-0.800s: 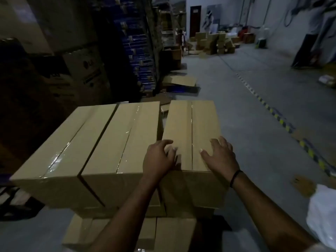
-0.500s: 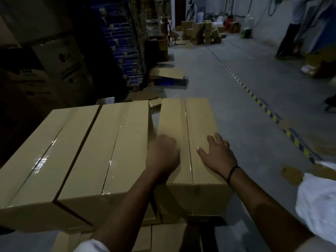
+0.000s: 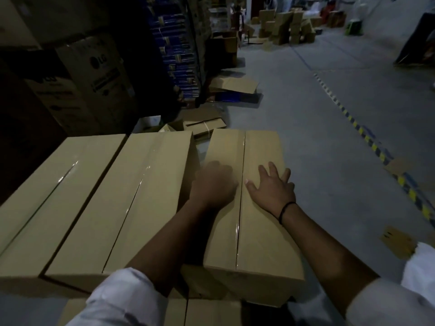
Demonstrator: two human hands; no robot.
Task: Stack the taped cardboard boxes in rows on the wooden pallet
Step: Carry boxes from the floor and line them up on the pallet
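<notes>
Rightmost taped box (image 3: 261,231) sits on the top layer just beside the next box (image 3: 146,196), with a wedge gap at the far end. On its lid the right hand (image 3: 273,188) lies flat, fingers spread and gripping nothing; left hand (image 3: 213,182) is on the lid too, blurred, so can't tell its fingers. Probably stiff and fairly hefty with slick tape, so push on bare cardboard or lift by the bottom edges.

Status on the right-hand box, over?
Right hand flat on right box, fingers spread. Left hand on it too, blurred, grip unclear. Box skewed: wedge gap to neighbour box at far end.
</notes>
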